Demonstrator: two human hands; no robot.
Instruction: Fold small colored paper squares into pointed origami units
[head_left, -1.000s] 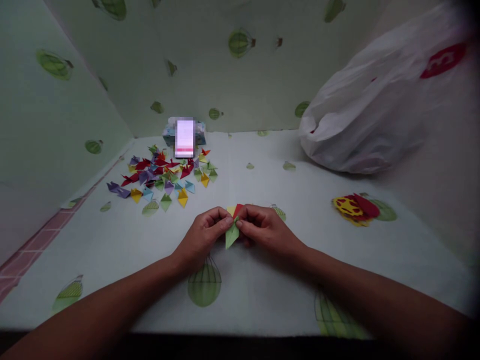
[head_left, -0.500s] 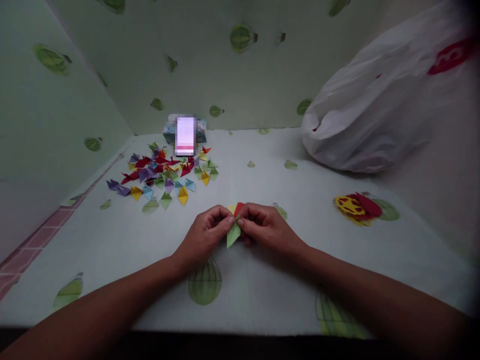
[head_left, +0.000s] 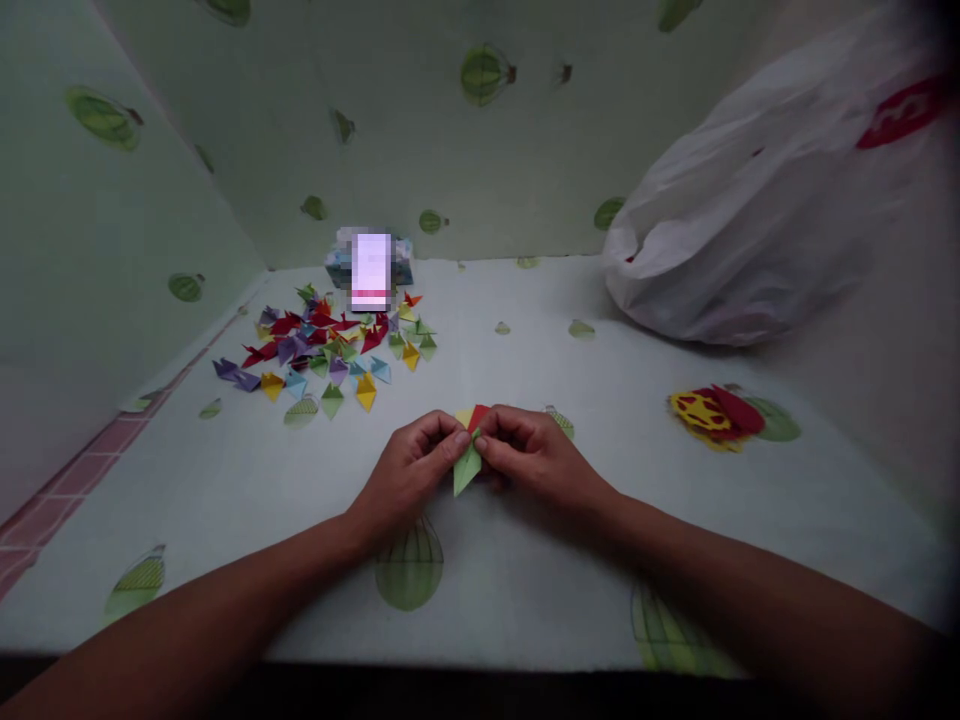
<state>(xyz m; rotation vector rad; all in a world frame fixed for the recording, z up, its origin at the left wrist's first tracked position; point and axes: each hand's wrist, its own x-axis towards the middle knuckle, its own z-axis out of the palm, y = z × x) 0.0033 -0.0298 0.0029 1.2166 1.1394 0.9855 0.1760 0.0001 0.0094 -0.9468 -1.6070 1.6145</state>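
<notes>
A small folded green paper piece (head_left: 466, 470) is pinched between the fingertips of my left hand (head_left: 411, 474) and my right hand (head_left: 534, 456), low over the pale tablecloth (head_left: 525, 560). Just behind my fingers lie small yellow and red paper pieces (head_left: 472, 415), partly hidden by them. A heap of several folded paper pieces (head_left: 330, 345) in red, purple, yellow, blue and green lies farther back to the left.
A large white plastic bag (head_left: 757, 200) sits at the back right. A small box (head_left: 369, 262) stands behind the heap. A stack of red and yellow paper cut-outs (head_left: 712, 412) lies at the right. Walls close in at the left and back.
</notes>
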